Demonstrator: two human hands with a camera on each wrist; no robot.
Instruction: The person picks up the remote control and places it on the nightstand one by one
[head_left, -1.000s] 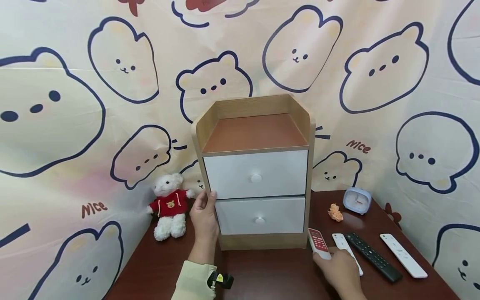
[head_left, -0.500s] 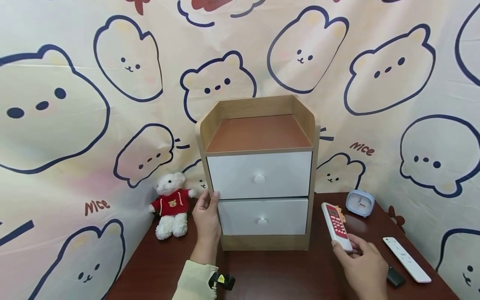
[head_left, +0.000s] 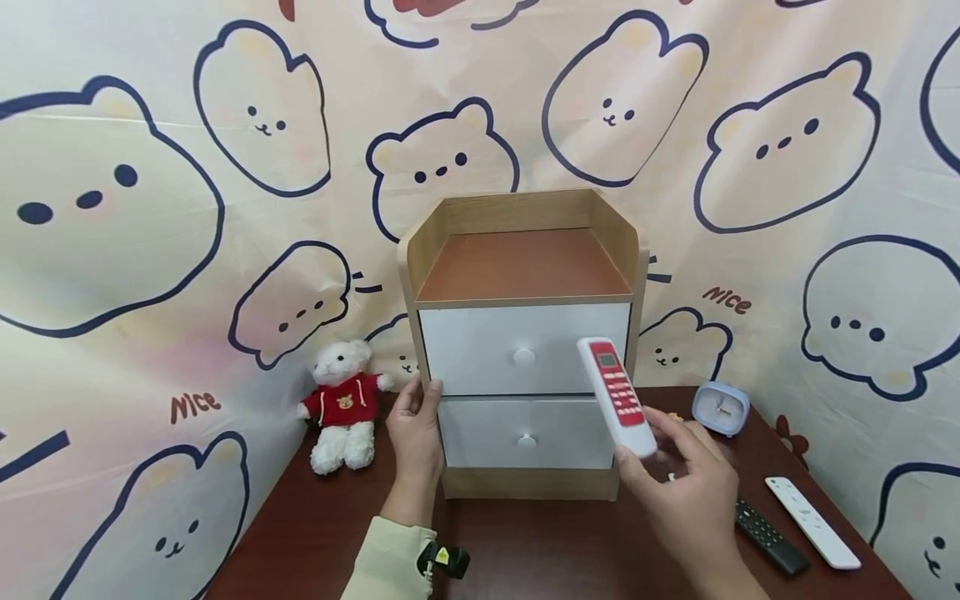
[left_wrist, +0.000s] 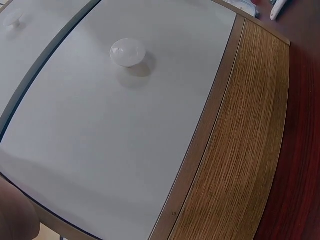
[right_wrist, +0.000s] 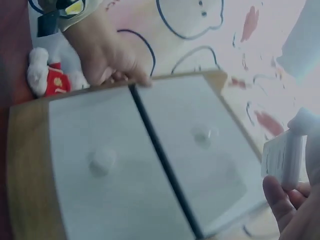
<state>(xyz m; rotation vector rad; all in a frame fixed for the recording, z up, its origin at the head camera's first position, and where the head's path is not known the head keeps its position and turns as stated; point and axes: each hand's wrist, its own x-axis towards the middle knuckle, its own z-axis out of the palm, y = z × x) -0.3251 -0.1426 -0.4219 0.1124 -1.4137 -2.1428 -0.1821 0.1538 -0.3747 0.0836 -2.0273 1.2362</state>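
In the head view my right hand (head_left: 686,487) pinches a white remote control (head_left: 618,396) with a red keypad and small screen. It is held up tilted, overlapping the right part of a small two-drawer cabinet (head_left: 528,483). The right wrist view shows the remote (right_wrist: 282,157) between thumb and fingers. My left hand (head_left: 415,442) grips the cabinet's left side, its thumb at the front edge beside the gap between the drawers. Both white drawers, the upper one (head_left: 472,350) and the lower one (head_left: 480,433), are closed, each with a round white knob.
On the dark red table (head_left: 532,550), a black remote (head_left: 772,537) and a slim white remote (head_left: 813,522) lie at the right. Behind them stands a pale blue clock (head_left: 721,408). A white plush bear (head_left: 343,408) in a red top leans left of the cabinet.
My right hand has lifted the red-keypad remote from beside the cabinet's base, first rightward, then up and left before the drawers. My left hand stays at the cabinet's side.
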